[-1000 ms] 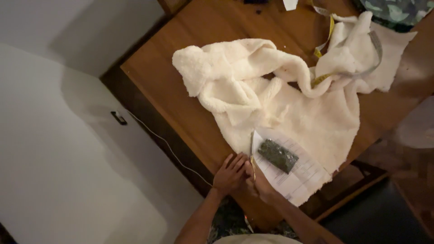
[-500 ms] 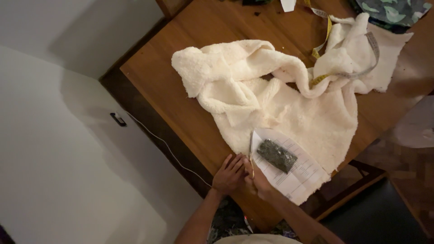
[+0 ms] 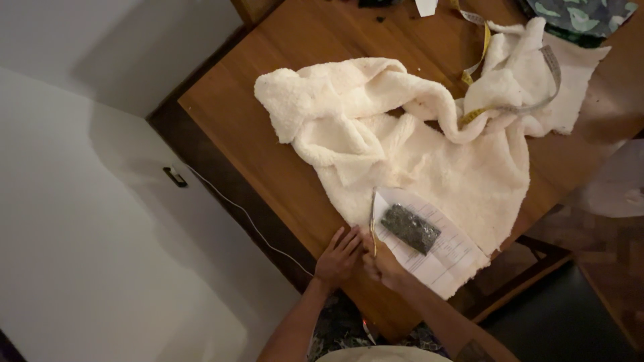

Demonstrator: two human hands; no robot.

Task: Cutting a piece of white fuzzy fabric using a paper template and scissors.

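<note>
Yellow measuring tape (image 3: 479,57), patterned green cloth (image 3: 580,17), thin white cable (image 3: 248,218) over pale floor.

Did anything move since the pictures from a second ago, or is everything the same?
Almost nothing changed. The left hand stays flat on the table edge beside the cream fleece. The right hand still holds a thin tool, perhaps scissors, along the edge of the paper pattern. The dark weight on the paper and the measuring tape lie where they were.
</note>
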